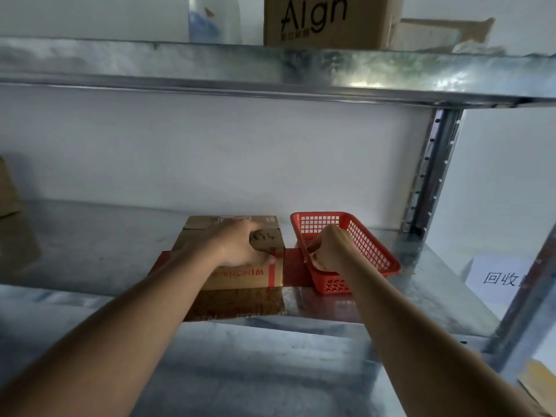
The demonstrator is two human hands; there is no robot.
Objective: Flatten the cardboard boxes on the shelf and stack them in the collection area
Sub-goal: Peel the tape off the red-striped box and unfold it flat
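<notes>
- Two bare hands in view, both reaching onto the middle metal shelf point(90, 254).
- Left hand point(240, 246) lies on top of one small cardboard box point(240, 279); fingers bent over the top at the far right corner, thumb down the near face. Looks like a grip, but the fingertips are partly hidden.
- Box: brown corrugated, rectangular, still standing at full height, red tape strips and red upside-down lettering on the near face, handwriting on top. It sits mid-shelf, just left of the basket, on a red patch on the shelf.
- Right hand point(328, 251) is curled over the near left rim of one red plastic basket point(370, 251), fingers pinching the rim.
- Basket: rectangular, lattice walls, tilted, its left side raised.
- Shelving: galvanised steel, shiny, mottled; one perforated upright point(430, 176) at right.
- Upper shelf point(270, 67): one cardboard box printed "Align" point(325, 19), another open cardboard box point(442, 31) beside it, one whitish blurred bag point(210, 19).
- One more cardboard piece point(7, 191) at the far left edge.
- One white paper sign point(499, 275) with handwritten characters, right.
</notes>
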